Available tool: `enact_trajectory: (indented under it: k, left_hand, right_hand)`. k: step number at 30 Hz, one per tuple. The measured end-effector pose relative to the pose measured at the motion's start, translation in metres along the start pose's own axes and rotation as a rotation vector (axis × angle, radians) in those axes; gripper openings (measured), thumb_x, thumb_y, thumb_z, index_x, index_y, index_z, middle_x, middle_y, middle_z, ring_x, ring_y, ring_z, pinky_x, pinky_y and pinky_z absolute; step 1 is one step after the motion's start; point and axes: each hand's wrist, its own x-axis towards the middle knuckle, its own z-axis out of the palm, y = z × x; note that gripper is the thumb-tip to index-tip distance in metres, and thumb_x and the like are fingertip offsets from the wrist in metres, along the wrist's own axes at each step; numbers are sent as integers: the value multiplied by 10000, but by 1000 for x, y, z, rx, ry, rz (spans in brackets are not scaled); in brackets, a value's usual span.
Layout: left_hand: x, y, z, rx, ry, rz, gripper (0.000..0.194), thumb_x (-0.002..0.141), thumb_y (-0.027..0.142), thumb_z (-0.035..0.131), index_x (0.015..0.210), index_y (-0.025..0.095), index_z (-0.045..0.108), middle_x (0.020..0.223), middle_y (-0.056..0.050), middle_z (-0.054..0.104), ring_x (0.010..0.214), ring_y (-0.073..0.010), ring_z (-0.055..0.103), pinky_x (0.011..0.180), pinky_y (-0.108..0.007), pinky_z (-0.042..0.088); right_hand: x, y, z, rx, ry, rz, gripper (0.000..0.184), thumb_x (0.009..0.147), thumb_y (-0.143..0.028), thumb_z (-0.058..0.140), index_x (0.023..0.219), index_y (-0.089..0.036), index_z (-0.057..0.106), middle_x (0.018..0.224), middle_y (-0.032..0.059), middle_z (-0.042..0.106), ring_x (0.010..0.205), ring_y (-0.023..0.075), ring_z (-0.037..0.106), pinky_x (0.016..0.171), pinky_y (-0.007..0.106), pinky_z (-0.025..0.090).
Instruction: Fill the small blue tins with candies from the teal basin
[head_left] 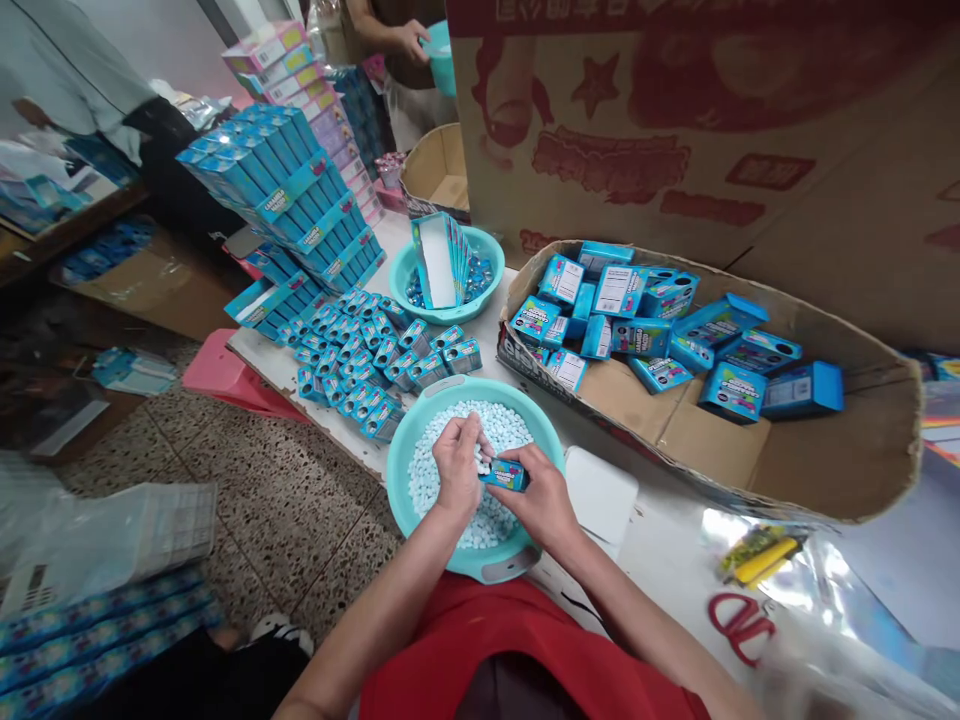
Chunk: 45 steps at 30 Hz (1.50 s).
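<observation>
One small blue box (505, 475) is held over the pellets in the near basin (550, 435), lying roughly level, with its printed side facing up. The right hand (541, 492) grips it at its right end, the thumb and fingers closed on its sides. The left hand (459, 465) is curled around some white pellets (484, 458) at the box's other end, its fingertips close to the box. More white pellets fill the bottom of the near basin, which is teal and has a handle at its front and back. Just beyond its far left side, many small boxes (367, 350) stand packed together on the bench (667, 545), with round holes showing on many of them. Behind these rises a stack of filled blue trays (300, 205), with a pile of pink and purple boxes (315, 85) beyond. Past the near basin sits a second teal basin (484, 307), holding small shiny pieces and several upright blue trays (436, 262) nested together. Right of both basins is a low, cut-down carton (686, 415) with larger blue boxes (645, 335) heaped mostly toward its far left part. A flat white object (600, 495) lies just beside the near basin, and red-handled scissors (741, 628) lie farther right, near a yellow item (766, 560) and clear plastic. Across the bench, another person's hand (412, 42) holds a teal bowl (442, 62).
</observation>
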Motion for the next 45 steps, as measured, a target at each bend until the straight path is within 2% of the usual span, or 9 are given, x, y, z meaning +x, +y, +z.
enact_trajectory:
  k: [9,20,24,26,29,33,38,43,45]
  left_hand:
    - [-5,1,2,69,-20,91,364,756,476,639,616,180,479,454,63,435,406,-63,401,427,-195,324]
    - [4,13,2,-110,23,-36,440,691,532,688,647,184,422,466,106,290,354,-28,261,350,-163,196]
    - [20,5,-32,414,-71,83,368,825,556,493,735,200,517,537,41,449,452,-92,441,444,-208,355]
    - [28,-7,-50,761,-204,139,290,787,503,570,781,214,598,726,-31,618,729,-187,595,650,-302,469]
    - [40,-34,-61,1157,-366,302,246,755,385,644,953,239,658,1160,-85,620,1176,-313,470,961,-468,370]
    - [57,-75,-35,1411,-457,549,395,849,381,525,1183,176,576,1327,-145,492,1277,-312,364,1031,-479,307]
    - [51,-101,2,1459,-375,580,384,864,452,474,1102,179,601,1182,-136,544,1125,-303,449,917,-456,378]
    - [18,-103,-6,1475,-697,639,209,872,325,459,931,225,633,959,-59,602,922,-240,496,794,-379,395]
    - [5,-99,-18,1484,-772,687,193,865,286,459,885,219,638,897,-58,595,873,-225,498,780,-364,392]
  right_hand:
    - [-4,-3,-4,36,51,-52,265,675,-173,698,922,-229,620,873,33,614,861,235,583,754,353,462]
    - [-7,5,-8,307,49,79,288,631,-290,776,881,-221,649,860,18,616,845,226,588,780,357,457]
    - [-29,8,-46,460,70,133,382,598,-402,812,900,-227,657,911,29,624,846,225,598,751,337,480]
    - [-45,14,-71,402,165,164,383,604,-428,809,899,-230,664,915,35,620,828,221,598,723,326,488]
    - [-63,33,-96,206,364,207,374,622,-452,792,896,-230,667,883,37,614,795,215,589,702,327,488]
    - [-66,70,-93,-2,529,186,379,669,-504,737,900,-213,657,865,45,613,803,222,588,720,356,494]
    - [-63,85,-76,-183,559,60,401,757,-532,652,986,-203,625,947,83,619,888,250,598,762,408,506]
    - [-16,69,-153,-369,673,-107,281,844,-386,587,1073,-222,587,1013,89,615,961,243,576,864,419,466]
    - [25,80,-203,-410,672,68,280,844,-376,561,1057,-198,593,1032,102,605,955,244,574,874,412,456]
